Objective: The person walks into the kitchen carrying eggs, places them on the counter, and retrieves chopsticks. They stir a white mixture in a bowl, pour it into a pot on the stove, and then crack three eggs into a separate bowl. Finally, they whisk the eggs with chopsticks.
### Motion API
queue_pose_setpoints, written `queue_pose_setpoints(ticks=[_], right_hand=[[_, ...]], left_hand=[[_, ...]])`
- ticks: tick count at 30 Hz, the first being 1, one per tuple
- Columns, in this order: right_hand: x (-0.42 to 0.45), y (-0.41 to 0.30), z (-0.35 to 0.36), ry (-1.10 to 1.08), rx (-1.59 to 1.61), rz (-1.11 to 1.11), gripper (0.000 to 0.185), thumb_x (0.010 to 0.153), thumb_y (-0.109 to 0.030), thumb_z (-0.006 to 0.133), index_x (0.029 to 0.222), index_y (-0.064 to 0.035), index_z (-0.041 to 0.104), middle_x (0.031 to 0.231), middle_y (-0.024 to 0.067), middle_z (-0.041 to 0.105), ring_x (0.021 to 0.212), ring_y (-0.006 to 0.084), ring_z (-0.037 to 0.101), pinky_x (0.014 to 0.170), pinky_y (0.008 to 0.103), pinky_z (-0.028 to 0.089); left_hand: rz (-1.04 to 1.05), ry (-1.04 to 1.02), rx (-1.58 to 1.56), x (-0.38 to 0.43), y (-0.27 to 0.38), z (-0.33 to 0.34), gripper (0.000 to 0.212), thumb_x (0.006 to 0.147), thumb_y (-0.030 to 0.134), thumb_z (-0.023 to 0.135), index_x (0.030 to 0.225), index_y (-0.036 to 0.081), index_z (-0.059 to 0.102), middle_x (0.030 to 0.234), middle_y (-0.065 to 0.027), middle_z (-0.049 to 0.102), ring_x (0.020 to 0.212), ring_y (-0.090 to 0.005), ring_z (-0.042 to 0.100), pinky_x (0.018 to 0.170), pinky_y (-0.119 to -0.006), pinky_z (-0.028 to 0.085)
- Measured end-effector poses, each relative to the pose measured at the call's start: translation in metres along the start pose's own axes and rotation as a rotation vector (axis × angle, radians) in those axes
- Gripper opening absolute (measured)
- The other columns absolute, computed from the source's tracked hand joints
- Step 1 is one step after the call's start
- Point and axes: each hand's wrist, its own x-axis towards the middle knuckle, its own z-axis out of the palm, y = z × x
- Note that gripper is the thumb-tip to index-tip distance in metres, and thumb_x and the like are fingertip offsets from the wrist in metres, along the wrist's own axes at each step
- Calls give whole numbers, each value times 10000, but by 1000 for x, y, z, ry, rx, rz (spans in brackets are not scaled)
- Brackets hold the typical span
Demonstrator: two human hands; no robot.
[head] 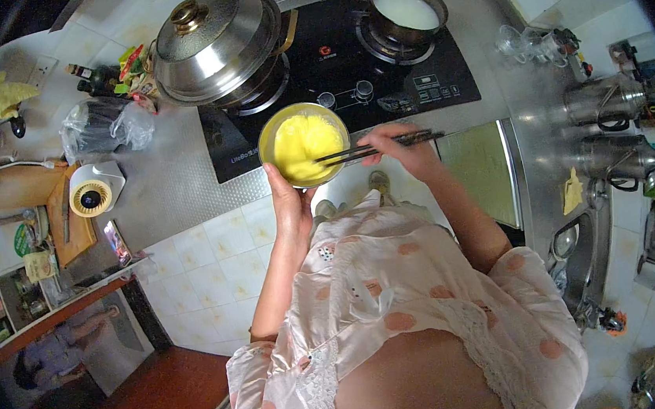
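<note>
My left hand (pixel 289 202) grips a round metal bowl (pixel 263 131) from its near left side, thumb on the rim. A bright yellow mixture (pixel 309 141), which looks like beaten egg, lies inside. In my right hand (pixel 399 149) is a pair of dark chopsticks (pixel 358 152), their tips dipped into the yellow mixture and slightly blurred. The bowl is held in front of the near edge of a black glass gas cooktop (pixel 311 34). Part of my left hand's fingers is hidden beneath the bowl.
A large lidded steel pot (pixel 218 49) covers the left burner. On the right burner stands a pot (pixel 442 13) of whitish liquid. A small white fan (pixel 98 188), a cutting board (pixel 78 228) and a phone (pixel 117 242) are at left. Steel kettles (pixel 607 103) and a sink (pixel 589 250) lie right.
</note>
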Motion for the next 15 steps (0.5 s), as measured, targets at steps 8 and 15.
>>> queue_pose_setpoints(ticks=[8, 15], right_hand=[[2, 0, 9, 254, -49, -160, 197, 865, -128, 510, 914, 28, 619, 805, 106, 629, 725, 156, 629, 643, 250, 496], [0, 1, 5, 81, -25, -1, 199, 871, -132, 498, 918, 23, 615, 822, 110, 633, 744, 154, 625, 668, 249, 499]], left_hand=[[-7, 11, -1, 5, -3, -7, 661, 845, 619, 284, 1321, 163, 241, 1269, -64, 404, 1125, -190, 462, 818, -326, 486], [23, 9, 62, 5, -5, -6, 744, 797, 695, 278, 1325, 169, 281, 1291, -63, 403, 1157, -207, 430, 907, -367, 402]])
